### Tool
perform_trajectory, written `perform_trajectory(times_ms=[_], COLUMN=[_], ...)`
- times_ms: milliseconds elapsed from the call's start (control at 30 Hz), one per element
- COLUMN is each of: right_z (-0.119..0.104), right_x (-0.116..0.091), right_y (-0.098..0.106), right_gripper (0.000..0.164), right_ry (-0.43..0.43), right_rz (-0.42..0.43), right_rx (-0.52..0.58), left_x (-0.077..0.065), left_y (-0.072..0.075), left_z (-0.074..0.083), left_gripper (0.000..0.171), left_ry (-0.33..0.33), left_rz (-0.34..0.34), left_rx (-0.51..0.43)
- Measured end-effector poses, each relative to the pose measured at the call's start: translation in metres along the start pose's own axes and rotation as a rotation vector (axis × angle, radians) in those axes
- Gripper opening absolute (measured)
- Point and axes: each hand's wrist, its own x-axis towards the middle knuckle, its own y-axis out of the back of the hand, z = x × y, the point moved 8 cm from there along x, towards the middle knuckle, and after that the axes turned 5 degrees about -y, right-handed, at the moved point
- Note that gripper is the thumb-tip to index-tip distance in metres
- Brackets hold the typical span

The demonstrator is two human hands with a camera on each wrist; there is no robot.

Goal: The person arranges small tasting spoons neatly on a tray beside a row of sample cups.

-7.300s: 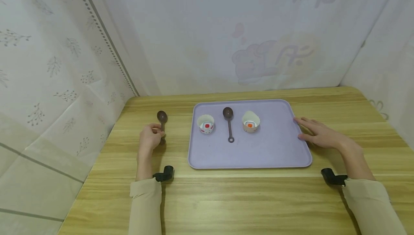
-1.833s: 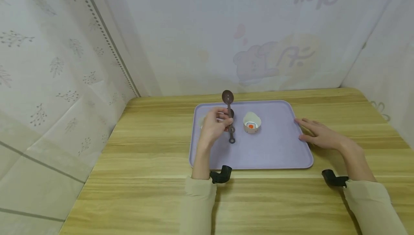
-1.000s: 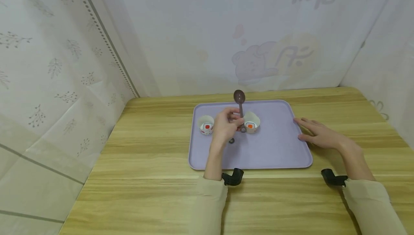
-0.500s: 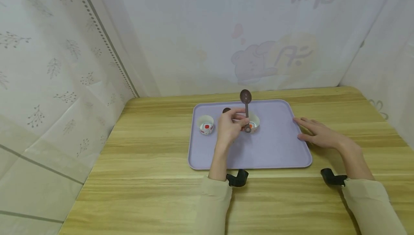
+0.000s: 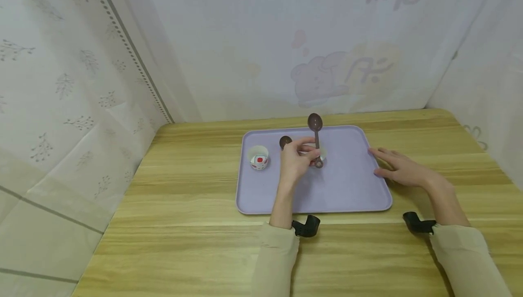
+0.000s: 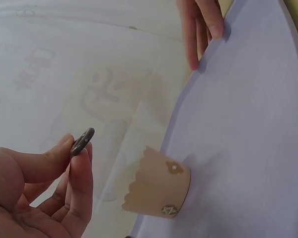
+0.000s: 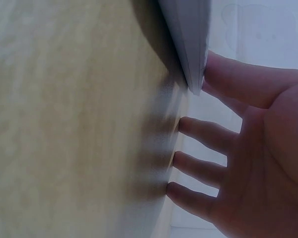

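My left hand (image 5: 296,158) pinches the handle of a brown measuring spoon (image 5: 315,122), raised above the purple tray (image 5: 347,197) with its bowl pointing away. In the left wrist view, the ring end of that spoon (image 6: 82,142) shows between thumb and fingers. Just beyond this hand stands a beige paper baking cup (image 6: 156,183), mostly covered in the head view. A second brown spoon (image 5: 285,141) lies on the tray, its handle hidden by the hand. My right hand (image 5: 402,168) touches the tray's right edge, fingers extended; thumb against the rim in the right wrist view.
A white paper cup (image 5: 258,157) with red marks stands at the tray's left, a small red piece inside. The wooden table (image 5: 184,242) surrounds the tray. A white printed curtain (image 5: 245,51) hangs behind the table.
The left hand has carried the spoon from the table's left side to above the tray, then gradually rightward past the lying spoon to the beige cup. The right hand stays at the tray's edge.
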Motion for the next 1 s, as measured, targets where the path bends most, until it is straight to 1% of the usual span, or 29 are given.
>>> perform_trajectory(times_ms=[100, 300, 600, 733, 1000], right_z=[-0.001, -0.001, 0.0, 0.0, 0.001], right_x=[0.0, 0.002, 0.002, 0.002, 0.002], right_y=[0.0, 0.0, 0.001, 0.001, 0.001], right_gripper=[0.07, 0.07, 0.071, 0.071, 0.07], right_ry=[0.004, -0.015, -0.018, -0.025, -0.029], right_rz=[-0.001, -0.002, 0.002, 0.004, 0.005], right_rx=[-0.001, -0.004, -0.022, -0.028, -0.029], left_x=[0.0, -0.002, -0.003, -0.004, -0.005], left_y=[-0.006, -0.019, -0.034, -0.041, -0.05], left_z=[-0.002, -0.004, -0.006, -0.007, -0.007], left_gripper=[0.028, 0.029, 0.029, 0.029, 0.029], left_ry=[0.01, 0.012, -0.022, -0.037, -0.068], left_rz=[-0.003, -0.008, 0.017, 0.024, 0.03], left_rx=[-0.017, -0.055, -0.105, -0.109, -0.083])
